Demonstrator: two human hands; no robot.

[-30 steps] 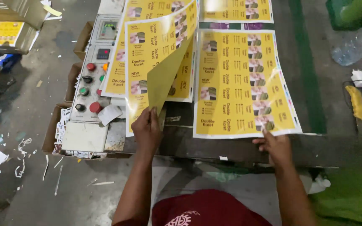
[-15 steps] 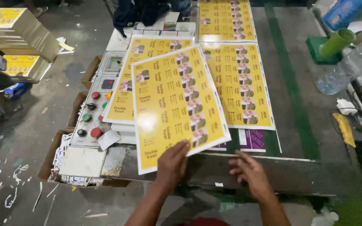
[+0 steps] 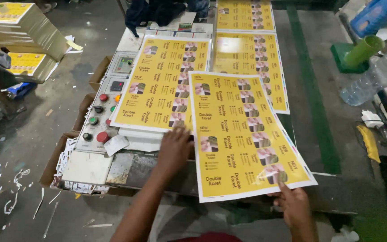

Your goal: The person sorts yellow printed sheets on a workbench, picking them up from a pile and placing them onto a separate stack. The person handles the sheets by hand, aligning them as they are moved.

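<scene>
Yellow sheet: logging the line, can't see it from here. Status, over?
Right hand pinching near edge of yellow printed sheet. Left hand flat on its left edge, beside the sheet stack. Sheet overhangs table edge; nothing blocking.

We saw two bare forearms, with no sleeves, gloves or rings. A sliver of dark red shirt (image 3: 211,236) showed below.

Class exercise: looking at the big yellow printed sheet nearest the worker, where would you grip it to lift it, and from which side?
Probably the yellow sheet's near edge, approached from the worker's side: that edge juts past the table, so fingers can pinch above and below, as the right hand does at one corner.
</scene>
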